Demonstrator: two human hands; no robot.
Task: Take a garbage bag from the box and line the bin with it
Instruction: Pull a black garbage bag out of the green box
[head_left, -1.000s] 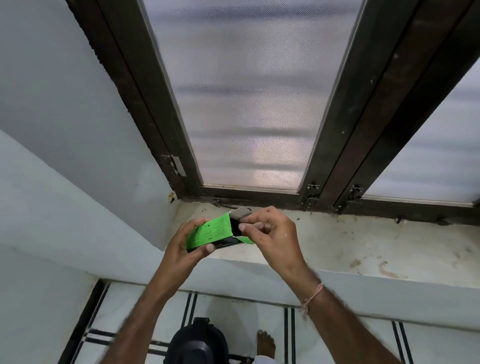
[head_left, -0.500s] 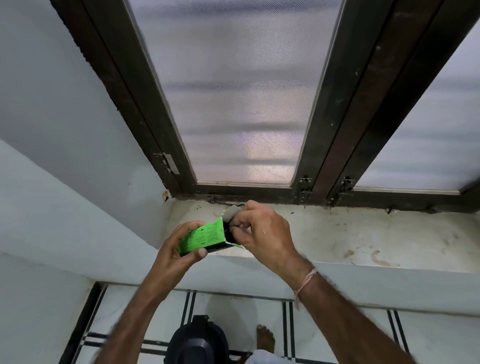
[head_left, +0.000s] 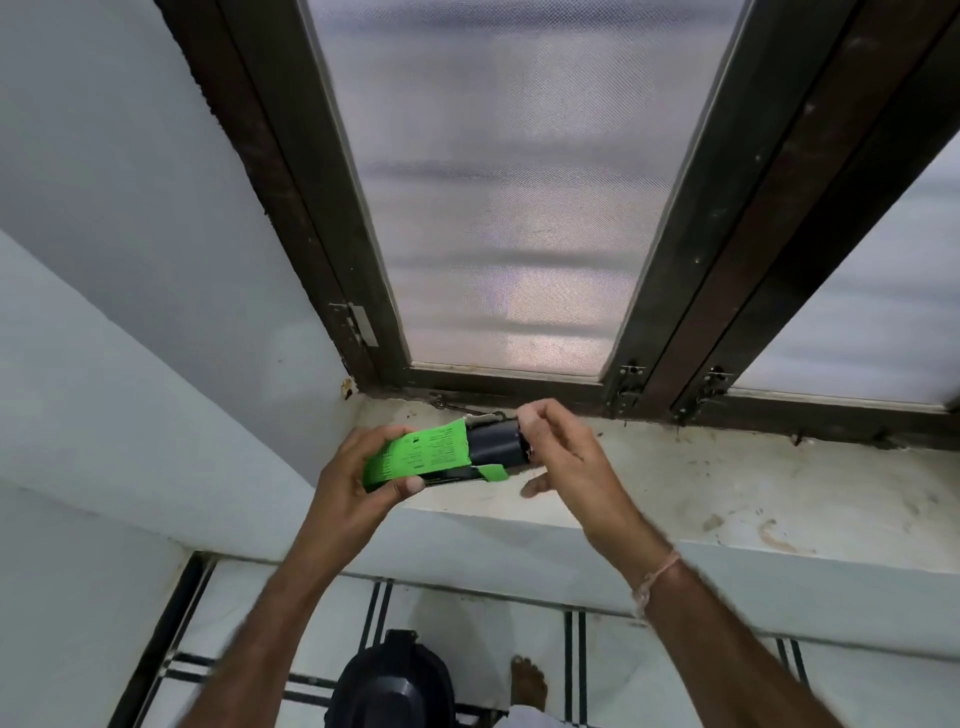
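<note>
1. Both hands work above the window sill (head_left: 727, 483), near its left corner by the wall
2. Left hand (head_left: 353, 483) grips the green box (head_left: 415, 457)
3. Right hand (head_left: 561, 457) pinches the black garbage-bag roll (head_left: 493, 441) half out of the box
4. The black bin (head_left: 389, 686) stands on the floor below

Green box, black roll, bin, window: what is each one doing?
green box: open at one end, held in the left hand
black roll: partly out of the box, pinched by the right hand
bin: on the floor, lid shut
window: shut
</note>
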